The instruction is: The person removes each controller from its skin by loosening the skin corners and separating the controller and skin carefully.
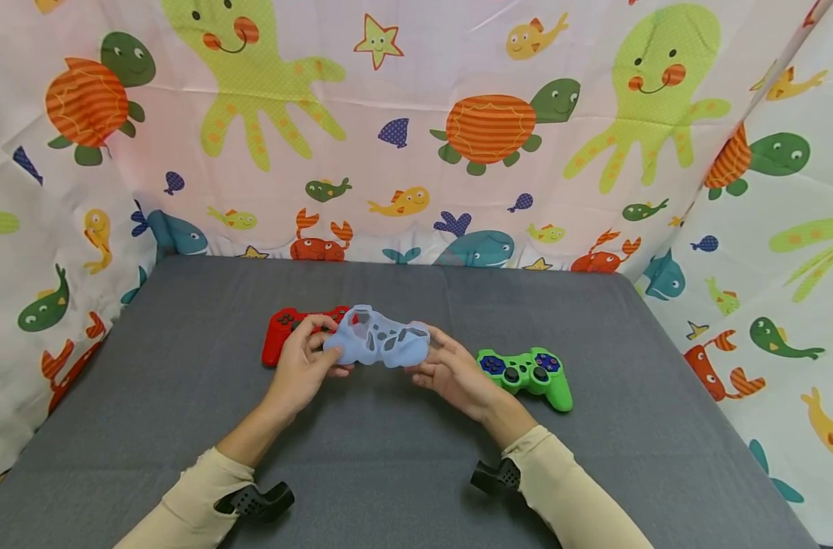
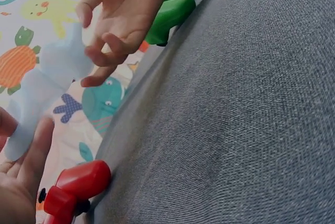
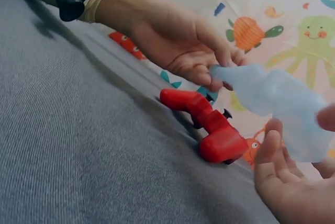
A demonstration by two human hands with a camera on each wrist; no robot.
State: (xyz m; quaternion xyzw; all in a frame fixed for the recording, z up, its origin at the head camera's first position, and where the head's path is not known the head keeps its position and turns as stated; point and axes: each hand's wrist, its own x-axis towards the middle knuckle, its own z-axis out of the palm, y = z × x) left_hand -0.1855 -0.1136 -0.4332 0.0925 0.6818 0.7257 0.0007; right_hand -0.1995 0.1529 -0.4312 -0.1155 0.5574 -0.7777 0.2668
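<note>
**Left hand point(image 1: 299, 370), right hand point(image 1: 457, 377) gripping controller-shaped cover point(image 1: 371, 351)!**

It's floating, translucent and bluish, above the tabletop point(image 1: 389, 457) in ribbed grey cloth; a glossy red controller point(image 1: 275, 341) is lying behind the left hand, a green controller point(image 1: 528, 373) beside the right, sea-creature curtains point(image 1: 416, 57) hanging around.

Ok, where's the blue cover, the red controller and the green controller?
Blue cover point(image 3: 275, 97): right wrist view, its middle.
Red controller point(image 1: 277, 340): head view, grip at picture left.
Green controller point(image 1: 524, 373): head view, middle, between the sticks.
</note>
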